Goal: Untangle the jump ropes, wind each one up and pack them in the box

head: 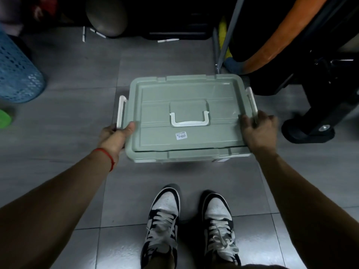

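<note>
Though lidded, box (186, 133) between hands

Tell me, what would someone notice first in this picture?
A big green box with its lid shut sits mid-floor. The left hand and right hand grip its sides by the white latches. Below stand black-and-white sneakers; a blue basket is far left.

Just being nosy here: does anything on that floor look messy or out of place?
Yes, slightly: three thin white sticks lie scattered at odd angles on the grey tiled floor, beyond the pale green lidded plastic box. The box itself looks closed and intact.
</note>
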Action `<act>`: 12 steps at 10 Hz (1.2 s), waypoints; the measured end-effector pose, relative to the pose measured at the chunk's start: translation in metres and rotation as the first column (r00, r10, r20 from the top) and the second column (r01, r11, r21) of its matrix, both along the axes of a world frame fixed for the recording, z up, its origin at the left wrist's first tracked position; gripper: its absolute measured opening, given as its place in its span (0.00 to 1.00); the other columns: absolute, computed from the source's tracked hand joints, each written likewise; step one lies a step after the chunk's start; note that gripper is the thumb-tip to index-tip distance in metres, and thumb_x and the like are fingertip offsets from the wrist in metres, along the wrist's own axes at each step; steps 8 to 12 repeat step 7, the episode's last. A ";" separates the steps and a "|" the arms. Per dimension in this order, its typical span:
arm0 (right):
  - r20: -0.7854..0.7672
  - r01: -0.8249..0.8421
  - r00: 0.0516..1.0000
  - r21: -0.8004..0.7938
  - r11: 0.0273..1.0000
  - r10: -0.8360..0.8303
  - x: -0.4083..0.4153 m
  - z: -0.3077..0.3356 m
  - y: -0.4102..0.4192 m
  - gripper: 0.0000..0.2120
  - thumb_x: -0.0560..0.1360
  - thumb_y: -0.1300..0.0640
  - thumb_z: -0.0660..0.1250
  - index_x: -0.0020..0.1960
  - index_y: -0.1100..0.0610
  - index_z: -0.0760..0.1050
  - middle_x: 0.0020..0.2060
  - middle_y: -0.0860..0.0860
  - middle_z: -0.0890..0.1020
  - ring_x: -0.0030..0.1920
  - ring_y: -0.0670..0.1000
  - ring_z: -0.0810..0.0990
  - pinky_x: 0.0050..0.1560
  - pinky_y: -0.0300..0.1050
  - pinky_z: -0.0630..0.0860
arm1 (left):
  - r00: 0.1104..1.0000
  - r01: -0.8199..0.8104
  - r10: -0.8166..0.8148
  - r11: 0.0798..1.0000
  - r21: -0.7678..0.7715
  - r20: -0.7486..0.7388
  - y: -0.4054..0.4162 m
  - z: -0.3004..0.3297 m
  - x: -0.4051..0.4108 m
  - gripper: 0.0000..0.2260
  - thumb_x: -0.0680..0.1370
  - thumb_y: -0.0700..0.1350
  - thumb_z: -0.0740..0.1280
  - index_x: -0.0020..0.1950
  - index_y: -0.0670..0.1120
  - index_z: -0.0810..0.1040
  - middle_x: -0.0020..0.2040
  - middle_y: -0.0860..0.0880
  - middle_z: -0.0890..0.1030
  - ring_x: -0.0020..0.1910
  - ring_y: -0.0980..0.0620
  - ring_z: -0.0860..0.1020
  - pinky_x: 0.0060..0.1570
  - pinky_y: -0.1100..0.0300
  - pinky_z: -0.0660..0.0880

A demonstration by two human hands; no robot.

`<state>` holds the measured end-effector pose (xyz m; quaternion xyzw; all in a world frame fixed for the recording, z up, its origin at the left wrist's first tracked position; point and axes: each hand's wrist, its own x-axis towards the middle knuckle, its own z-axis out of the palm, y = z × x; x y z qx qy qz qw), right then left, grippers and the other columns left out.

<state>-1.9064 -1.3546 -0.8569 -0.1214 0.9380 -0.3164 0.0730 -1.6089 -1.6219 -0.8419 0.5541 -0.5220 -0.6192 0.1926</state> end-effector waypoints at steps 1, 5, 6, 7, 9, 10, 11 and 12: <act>-0.179 -0.055 0.981 0.134 0.989 0.079 0.009 0.010 -0.004 0.22 0.78 0.37 0.62 0.54 0.56 0.74 0.54 0.58 0.72 0.46 0.54 0.70 0.55 0.47 0.71 | 0.983 0.073 -0.016 0.947 -0.313 0.184 0.006 0.006 -0.011 0.05 0.77 0.45 0.72 0.48 0.45 0.81 0.38 0.52 0.81 0.39 0.50 0.79 0.38 0.68 0.72; -0.176 -0.189 0.964 0.074 0.979 0.200 0.007 0.026 -0.029 0.18 0.82 0.47 0.60 0.55 0.63 0.74 0.55 0.61 0.72 0.44 0.54 0.71 0.51 0.46 0.74 | 0.883 0.233 0.077 0.784 -0.576 0.462 0.011 0.016 -0.035 0.14 0.82 0.47 0.62 0.54 0.36 0.76 0.51 0.32 0.80 0.52 0.33 0.79 0.53 0.50 0.74; 0.024 -0.277 0.961 0.183 0.943 0.277 -0.012 0.040 -0.044 0.25 0.81 0.42 0.53 0.63 0.62 0.71 0.59 0.63 0.73 0.58 0.63 0.73 0.59 0.49 0.71 | 0.877 0.254 0.010 0.840 -0.480 0.481 -0.010 0.028 -0.039 0.18 0.82 0.52 0.62 0.62 0.38 0.74 0.58 0.34 0.79 0.60 0.35 0.77 0.57 0.52 0.72; 0.031 -0.217 0.976 0.043 0.975 0.215 -0.001 0.071 -0.035 0.24 0.80 0.45 0.61 0.68 0.60 0.71 0.62 0.62 0.76 0.60 0.61 0.77 0.59 0.46 0.74 | 0.926 0.217 -0.004 0.825 -0.522 0.378 -0.009 0.050 -0.030 0.23 0.81 0.52 0.64 0.73 0.44 0.68 0.67 0.40 0.74 0.67 0.38 0.73 0.67 0.49 0.71; 0.031 -0.217 0.976 0.043 0.975 0.215 -0.001 0.071 -0.035 0.24 0.80 0.45 0.61 0.68 0.60 0.71 0.62 0.62 0.76 0.60 0.61 0.77 0.59 0.46 0.74 | 0.926 0.217 -0.004 0.825 -0.522 0.378 -0.009 0.050 -0.030 0.23 0.81 0.52 0.64 0.73 0.44 0.68 0.67 0.40 0.74 0.67 0.38 0.73 0.67 0.49 0.71; 0.031 -0.217 0.976 0.043 0.975 0.215 -0.001 0.071 -0.035 0.24 0.80 0.45 0.61 0.68 0.60 0.71 0.62 0.62 0.76 0.60 0.61 0.77 0.59 0.46 0.74 | 0.926 0.217 -0.004 0.825 -0.522 0.378 -0.009 0.050 -0.030 0.23 0.81 0.52 0.64 0.73 0.44 0.68 0.67 0.40 0.74 0.67 0.38 0.73 0.67 0.49 0.71; 0.031 -0.217 0.976 0.043 0.975 0.215 -0.001 0.071 -0.035 0.24 0.80 0.45 0.61 0.68 0.60 0.71 0.62 0.62 0.76 0.60 0.61 0.77 0.59 0.46 0.74 | 0.926 0.217 -0.004 0.825 -0.522 0.378 -0.009 0.050 -0.030 0.23 0.81 0.52 0.64 0.73 0.44 0.68 0.67 0.40 0.74 0.67 0.38 0.73 0.67 0.49 0.71; 0.031 -0.217 0.976 0.043 0.975 0.215 -0.001 0.071 -0.035 0.24 0.80 0.45 0.61 0.68 0.60 0.71 0.62 0.62 0.76 0.60 0.61 0.77 0.59 0.46 0.74 | 0.926 0.217 -0.004 0.825 -0.522 0.378 -0.009 0.050 -0.030 0.23 0.81 0.52 0.64 0.73 0.44 0.68 0.67 0.40 0.74 0.67 0.38 0.73 0.67 0.49 0.71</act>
